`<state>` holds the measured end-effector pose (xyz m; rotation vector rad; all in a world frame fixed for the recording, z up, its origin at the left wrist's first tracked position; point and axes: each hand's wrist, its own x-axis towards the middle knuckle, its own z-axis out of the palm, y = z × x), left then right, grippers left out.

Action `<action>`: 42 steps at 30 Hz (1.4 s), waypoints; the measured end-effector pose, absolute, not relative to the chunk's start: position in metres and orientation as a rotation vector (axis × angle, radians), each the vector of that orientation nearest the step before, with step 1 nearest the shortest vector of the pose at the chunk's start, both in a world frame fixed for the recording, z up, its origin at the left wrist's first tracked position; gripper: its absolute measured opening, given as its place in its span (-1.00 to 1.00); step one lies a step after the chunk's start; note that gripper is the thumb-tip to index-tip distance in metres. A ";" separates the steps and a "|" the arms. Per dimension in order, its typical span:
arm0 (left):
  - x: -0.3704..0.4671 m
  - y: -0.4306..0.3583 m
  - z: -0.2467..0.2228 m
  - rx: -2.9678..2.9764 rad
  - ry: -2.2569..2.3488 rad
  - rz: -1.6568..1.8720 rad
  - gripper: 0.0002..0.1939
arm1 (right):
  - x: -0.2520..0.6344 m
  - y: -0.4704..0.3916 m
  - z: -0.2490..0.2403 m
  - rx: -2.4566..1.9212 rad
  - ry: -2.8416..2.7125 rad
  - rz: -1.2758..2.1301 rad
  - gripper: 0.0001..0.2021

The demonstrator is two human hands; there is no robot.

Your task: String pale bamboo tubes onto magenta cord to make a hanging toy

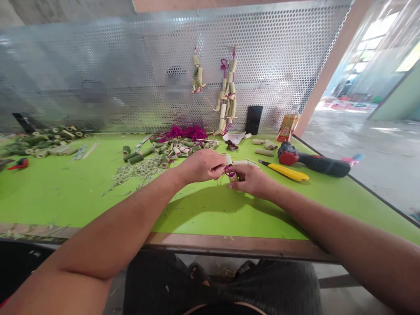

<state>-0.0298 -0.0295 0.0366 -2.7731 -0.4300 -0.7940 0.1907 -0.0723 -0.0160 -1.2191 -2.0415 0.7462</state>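
Observation:
Over the green table, my left hand [205,166] is closed, thumb and fingers pinched beside a purple cord [229,171]; the part of the cord between its fingertips is too small to make out. My right hand [251,178] grips a short pale bamboo tube [233,177] between thumb and fingers. The cord loops around the top of this tube. Another bamboo piece [229,160] stands just behind, and a further pale piece lies beside it, partly hidden by my right hand.
Bamboo pieces [183,150], shavings [141,170] and purple cord lie behind my left arm. At right are a yellow cutter [288,172], a power tool [315,164] and a bottle [288,126]. Bamboo figures [223,109] hang on the perforated panel [138,65]; a phone [254,119] leans there.

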 end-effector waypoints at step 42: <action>-0.032 -0.031 0.040 -3.374 -0.449 -1.028 -0.66 | 0.184 -0.090 0.008 -1.176 -2.082 0.573 -0.42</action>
